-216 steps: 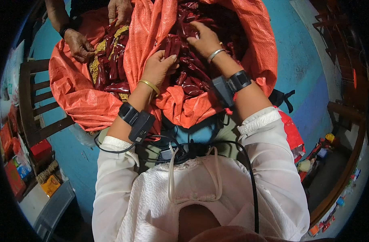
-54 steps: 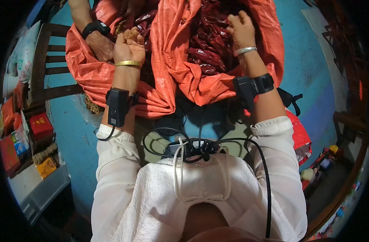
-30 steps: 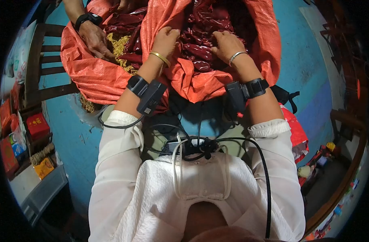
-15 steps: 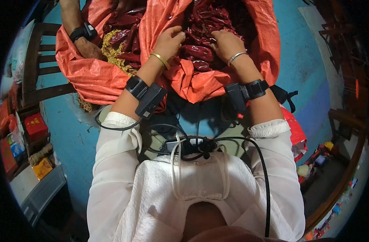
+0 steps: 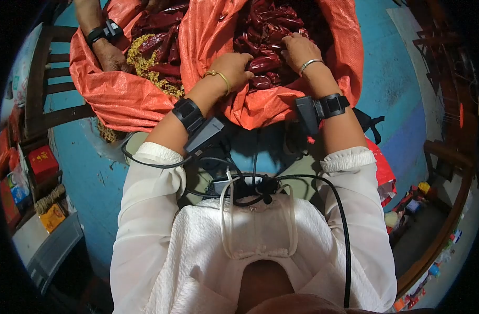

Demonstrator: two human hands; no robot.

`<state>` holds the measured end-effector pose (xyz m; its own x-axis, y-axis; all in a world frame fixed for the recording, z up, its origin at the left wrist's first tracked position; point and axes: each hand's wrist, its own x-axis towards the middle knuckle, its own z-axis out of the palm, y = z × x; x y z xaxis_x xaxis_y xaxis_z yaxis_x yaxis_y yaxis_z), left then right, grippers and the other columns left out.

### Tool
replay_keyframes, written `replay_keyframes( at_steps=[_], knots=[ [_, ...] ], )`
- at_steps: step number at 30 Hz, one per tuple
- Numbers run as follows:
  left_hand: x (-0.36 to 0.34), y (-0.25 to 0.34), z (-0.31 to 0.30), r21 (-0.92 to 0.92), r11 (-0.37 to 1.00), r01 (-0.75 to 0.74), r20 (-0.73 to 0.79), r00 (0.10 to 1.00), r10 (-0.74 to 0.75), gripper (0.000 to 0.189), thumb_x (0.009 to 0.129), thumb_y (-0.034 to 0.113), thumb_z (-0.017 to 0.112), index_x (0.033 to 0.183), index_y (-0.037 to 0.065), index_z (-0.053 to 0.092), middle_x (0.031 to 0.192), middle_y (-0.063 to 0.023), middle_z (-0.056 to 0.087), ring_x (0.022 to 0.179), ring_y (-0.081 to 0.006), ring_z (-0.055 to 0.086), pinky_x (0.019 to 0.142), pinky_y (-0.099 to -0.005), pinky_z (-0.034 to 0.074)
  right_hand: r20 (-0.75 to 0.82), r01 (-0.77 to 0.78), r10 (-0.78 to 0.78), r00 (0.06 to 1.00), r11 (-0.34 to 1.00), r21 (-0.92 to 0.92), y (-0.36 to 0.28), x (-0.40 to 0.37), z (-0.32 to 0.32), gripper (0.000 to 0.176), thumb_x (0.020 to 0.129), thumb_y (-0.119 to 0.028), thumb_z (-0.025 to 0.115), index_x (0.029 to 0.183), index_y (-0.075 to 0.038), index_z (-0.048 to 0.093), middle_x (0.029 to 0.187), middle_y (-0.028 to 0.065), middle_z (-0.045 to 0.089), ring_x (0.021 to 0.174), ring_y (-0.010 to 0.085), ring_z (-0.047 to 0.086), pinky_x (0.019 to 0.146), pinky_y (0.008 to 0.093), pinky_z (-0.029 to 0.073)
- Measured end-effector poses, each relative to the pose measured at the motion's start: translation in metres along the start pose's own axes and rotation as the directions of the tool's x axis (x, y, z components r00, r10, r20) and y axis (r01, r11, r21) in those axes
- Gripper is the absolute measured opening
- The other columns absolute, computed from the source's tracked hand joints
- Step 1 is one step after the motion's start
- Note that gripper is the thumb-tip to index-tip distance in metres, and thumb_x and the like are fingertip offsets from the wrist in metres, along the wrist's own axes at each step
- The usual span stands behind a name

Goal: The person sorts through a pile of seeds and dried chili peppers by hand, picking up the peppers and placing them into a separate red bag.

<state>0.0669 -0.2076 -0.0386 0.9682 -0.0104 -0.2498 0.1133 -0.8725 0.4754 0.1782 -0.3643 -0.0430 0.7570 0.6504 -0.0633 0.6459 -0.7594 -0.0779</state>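
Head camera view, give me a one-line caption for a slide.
Left hand and right hand rest among dried red chillies in an orange sack; another person's hand lies nearby.

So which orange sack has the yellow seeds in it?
The left sack, by the other person's hand: yellow seeds lie among its chillies. The right sack shows only red chillies.

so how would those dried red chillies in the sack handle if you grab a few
Probably light: the chillies look dry and shrivelled. Likely brittle, since loose seeds lie piled nearby. Their glossy skins may slip under the left hand.
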Motion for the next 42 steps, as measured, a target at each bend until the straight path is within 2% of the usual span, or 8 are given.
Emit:
replay_keyframes(
  at_steps=[8,12,14,18,21,26,29,42],
  knots=[
    [0.011,-0.014,0.007,-0.187,0.981,-0.04,-0.203,0.979,0.002,0.023,0.074,0.023,0.058,0.085,0.004,0.062,0.08,-0.0134,0.061,0.073,-0.027,0.058,0.068,-0.0353,0.045,-0.019,-0.014,0.017,1.0,0.982,0.19,-0.008,-0.006,-0.019,0.024,0.077,-0.022,0.054,0.096,-0.009,0.058,0.085,0.0094,0.06,0.081,0.0241,0.058,0.073,0.0345,0.045],
    [0.015,-0.015,0.002,-0.717,0.69,0.102,-0.009,0.988,-0.155,0.017,0.082,0.014,0.053,0.088,0.0,0.059,0.067,-0.0005,0.056,0.054,-0.0069,0.05,0.05,-0.0209,0.043,0.1,-0.151,0.115,0.988,0.636,0.757,0.009,0.005,-0.011,0.024,0.077,-0.028,0.055,0.09,-0.009,0.061,0.072,0.0081,0.061,0.061,0.0171,0.057,0.056,0.0274,0.044],
    [0.009,-0.005,-0.006,-0.894,0.419,0.156,0.055,0.969,-0.242,0.018,0.079,0.014,0.055,0.087,-0.002,0.059,0.07,-0.0048,0.059,0.055,-0.0089,0.054,0.05,-0.0205,0.044,0.299,-0.302,0.038,0.953,0.147,0.942,0.003,-0.004,-0.024,0.019,0.08,-0.024,0.056,0.085,-0.006,0.059,0.065,-0.0041,0.054,0.05,0.0027,0.045,0.044,0.0159,0.038],
    [0.006,-0.003,-0.007,-0.955,0.295,0.03,-0.049,0.965,-0.257,0.02,0.079,0.013,0.058,0.092,-0.002,0.057,0.071,-0.0032,0.058,0.055,-0.0079,0.053,0.049,-0.0191,0.044,0.254,-0.255,0.032,0.967,0.209,0.944,-0.005,-0.01,-0.024,0.016,0.079,-0.022,0.058,0.085,-0.007,0.057,0.065,-0.004,0.054,0.05,0.0029,0.046,0.043,0.017,0.039],
    [0.005,0.003,-0.008,-0.986,0.164,-0.038,-0.073,0.974,-0.212,0.022,0.078,0.017,0.06,0.092,0.001,0.055,0.076,-0.0026,0.058,0.061,-0.0073,0.053,0.052,-0.0177,0.044,0.278,-0.273,0.124,0.953,-0.056,0.96,-0.011,-0.01,-0.013,0.02,0.076,-0.02,0.059,0.087,-0.004,0.058,0.071,0.0017,0.059,0.056,0.0093,0.056,0.043,0.0212,0.043],
    [0.003,0.006,0.003,-0.986,0.166,0.01,-0.022,0.982,-0.19,0.026,0.08,0.021,0.058,0.099,0.004,0.052,0.086,-0.0008,0.057,0.069,-0.0091,0.055,0.057,-0.0187,0.046,0.22,-0.227,0.116,0.969,0.053,0.972,-0.027,-0.012,-0.004,0.023,0.076,-0.023,0.058,0.085,-0.002,0.059,0.068,0.0065,0.06,0.057,0.0154,0.057,0.047,0.0256,0.044],
    [0.004,0.003,0.002,-0.984,0.181,-0.001,-0.038,0.979,-0.201,0.022,0.077,0.02,0.061,0.09,0.003,0.054,0.079,-0.0024,0.058,0.063,-0.0102,0.055,0.055,-0.0207,0.045,-0.006,-0.015,0.026,1.0,0.738,0.675,-0.019,-0.012,-0.015,0.035,0.074,-0.038,0.053,0.078,-0.004,0.062,0.071,0.0142,0.06,0.07,0.0277,0.058,0.064,0.0355,0.043],
    [0.002,-0.005,0.004,-0.85,0.517,-0.096,-0.184,0.976,-0.12,0.022,0.072,0.015,0.064,0.088,0.001,0.058,0.072,-0.0018,0.058,0.061,-0.0086,0.054,0.055,-0.0214,0.044,0.122,-0.062,-0.148,0.981,0.358,0.932,-0.024,-0.01,-0.022,0.025,0.077,-0.015,0.057,0.097,-0.001,0.056,0.071,0.0002,0.054,0.057,0.0062,0.047,0.049,0.019,0.038]
  ],
)
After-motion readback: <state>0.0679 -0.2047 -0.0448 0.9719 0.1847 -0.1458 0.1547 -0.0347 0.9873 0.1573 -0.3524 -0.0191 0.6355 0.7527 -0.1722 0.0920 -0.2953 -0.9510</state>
